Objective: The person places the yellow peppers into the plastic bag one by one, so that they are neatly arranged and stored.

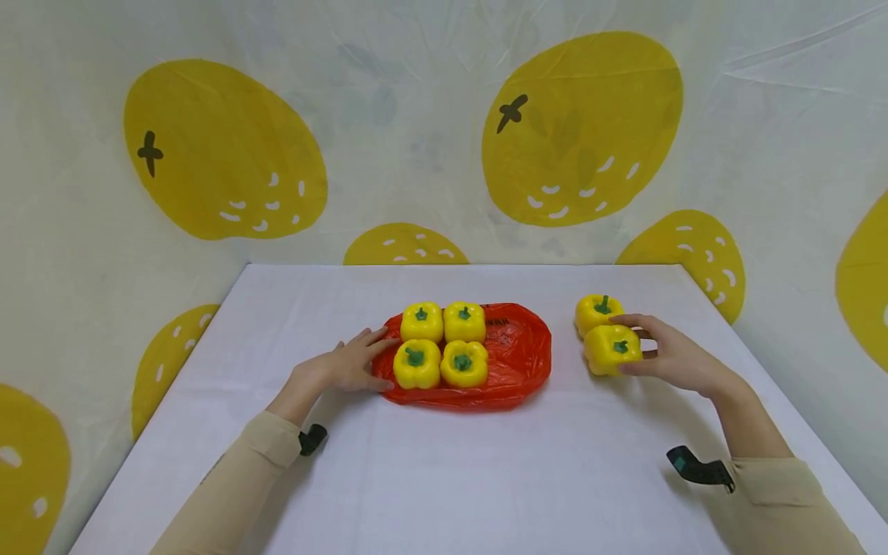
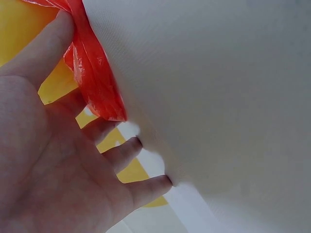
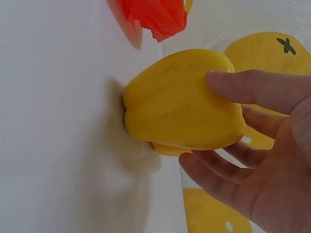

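Note:
In the head view, several yellow bell peppers (image 1: 417,364) with green stems stand in two rows in the left half of a red plastic bag (image 1: 520,362). My left hand (image 1: 350,366) lies at the bag's left edge, fingers spread. The left wrist view has its thumb and index finger touching the red plastic (image 2: 97,77), the other fingertips on the white cloth. Over on the right, my right hand (image 1: 669,356) grips a yellow bell pepper (image 3: 180,102) between thumb and fingers. Another yellow bell pepper (image 1: 595,312) stands just behind it, partly hidden.
A white cloth (image 1: 444,470) covers the table. Behind it hangs a pale curtain (image 1: 409,116) printed with large yellow fruit. Dark wrist-camera mounts stick out from both sleeves (image 1: 784,482).

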A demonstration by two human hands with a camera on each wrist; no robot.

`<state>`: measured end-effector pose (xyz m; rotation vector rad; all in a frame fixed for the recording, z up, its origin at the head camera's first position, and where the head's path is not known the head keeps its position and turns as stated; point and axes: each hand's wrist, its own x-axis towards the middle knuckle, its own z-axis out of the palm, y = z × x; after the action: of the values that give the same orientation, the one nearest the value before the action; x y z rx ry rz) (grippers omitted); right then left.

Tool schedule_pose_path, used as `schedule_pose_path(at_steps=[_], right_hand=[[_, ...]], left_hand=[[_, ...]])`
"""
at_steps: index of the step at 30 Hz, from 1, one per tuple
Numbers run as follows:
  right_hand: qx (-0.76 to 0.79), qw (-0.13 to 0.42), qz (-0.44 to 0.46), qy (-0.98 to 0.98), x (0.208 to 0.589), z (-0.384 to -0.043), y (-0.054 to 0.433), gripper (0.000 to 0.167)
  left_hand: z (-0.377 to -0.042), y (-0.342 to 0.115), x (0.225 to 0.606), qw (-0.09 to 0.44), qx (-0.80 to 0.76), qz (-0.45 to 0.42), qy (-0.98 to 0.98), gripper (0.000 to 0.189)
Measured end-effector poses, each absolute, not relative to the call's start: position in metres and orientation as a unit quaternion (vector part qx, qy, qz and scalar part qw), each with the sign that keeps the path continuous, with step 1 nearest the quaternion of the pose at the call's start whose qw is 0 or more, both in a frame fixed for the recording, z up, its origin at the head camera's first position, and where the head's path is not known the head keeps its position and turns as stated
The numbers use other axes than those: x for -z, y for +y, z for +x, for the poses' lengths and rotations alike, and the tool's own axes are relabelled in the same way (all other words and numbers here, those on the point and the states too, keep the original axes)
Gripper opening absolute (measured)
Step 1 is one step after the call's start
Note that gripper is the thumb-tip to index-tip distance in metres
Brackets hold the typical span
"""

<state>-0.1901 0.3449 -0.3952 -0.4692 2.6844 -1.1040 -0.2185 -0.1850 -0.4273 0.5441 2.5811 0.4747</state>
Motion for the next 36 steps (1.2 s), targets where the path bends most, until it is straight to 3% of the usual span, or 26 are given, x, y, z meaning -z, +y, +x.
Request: schedule_pose_path(at_steps=[36], right_hand=[[0.360, 0.097, -0.167, 0.913, 0.373, -0.185, 0.334, 0.072]], left_hand=[[-0.220, -0.186, 0.429, 0.221, -0.173, 0.207, 0.937, 0.085]])
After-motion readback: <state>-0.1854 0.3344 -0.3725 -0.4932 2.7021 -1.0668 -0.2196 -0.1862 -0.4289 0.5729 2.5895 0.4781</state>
